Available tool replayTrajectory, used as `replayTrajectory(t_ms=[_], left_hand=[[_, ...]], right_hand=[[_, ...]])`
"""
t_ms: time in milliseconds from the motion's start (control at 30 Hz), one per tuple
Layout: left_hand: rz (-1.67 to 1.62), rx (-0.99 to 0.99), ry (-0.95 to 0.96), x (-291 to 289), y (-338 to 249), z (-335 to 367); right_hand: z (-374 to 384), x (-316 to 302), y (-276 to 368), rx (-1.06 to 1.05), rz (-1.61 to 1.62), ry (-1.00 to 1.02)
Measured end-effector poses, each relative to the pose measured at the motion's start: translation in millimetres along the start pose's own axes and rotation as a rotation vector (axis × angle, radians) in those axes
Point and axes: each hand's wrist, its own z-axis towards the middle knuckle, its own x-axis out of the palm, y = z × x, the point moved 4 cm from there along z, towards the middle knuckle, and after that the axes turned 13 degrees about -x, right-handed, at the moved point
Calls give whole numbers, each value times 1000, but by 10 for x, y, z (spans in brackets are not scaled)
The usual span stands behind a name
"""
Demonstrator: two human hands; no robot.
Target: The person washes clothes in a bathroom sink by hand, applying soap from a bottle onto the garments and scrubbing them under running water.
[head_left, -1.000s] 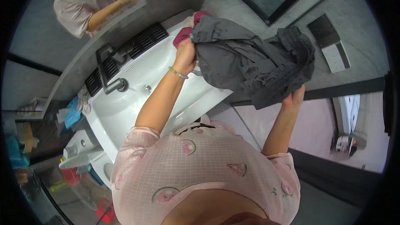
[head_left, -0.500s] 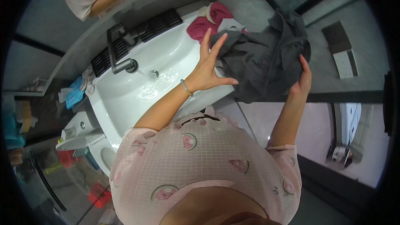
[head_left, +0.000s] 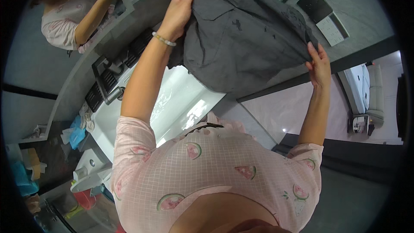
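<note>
A dark grey shirt [head_left: 246, 39] is spread out in the air above a white washbasin [head_left: 172, 103]. My left hand [head_left: 179, 11], with a bead bracelet on its wrist, grips the shirt's upper left edge. My right hand [head_left: 318, 62] holds the shirt's right edge, fingers pinching the cloth. The shirt hides the far end of the basin and the counter behind it.
A dark tap [head_left: 110, 90] stands at the basin's left, with dark slatted grilles behind it. A mirror [head_left: 77, 17] shows my reflection. Cloths and a blue item [head_left: 77, 131] lie left of the basin. A white toilet cistern [head_left: 88, 170] sits lower left. A doorway [head_left: 358, 99] opens at right.
Both hands have lifted the grey shirt up off the basin and stretched it wide. The red cloth seen earlier at the basin's end is now hidden.
</note>
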Motion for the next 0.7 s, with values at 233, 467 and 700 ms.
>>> replayTrajectory(t_ms=[233,467,700], left_hand=[[99,114,-60,-263,-93,53],[285,259,-146,-551,10,212],[532,323,-192,-764,289,407]], right_hand=[[89,-445,121,-161,-311,-187],[72,-540,209,-184,-293,-264],[34,-247,317,-206,-276,-228]])
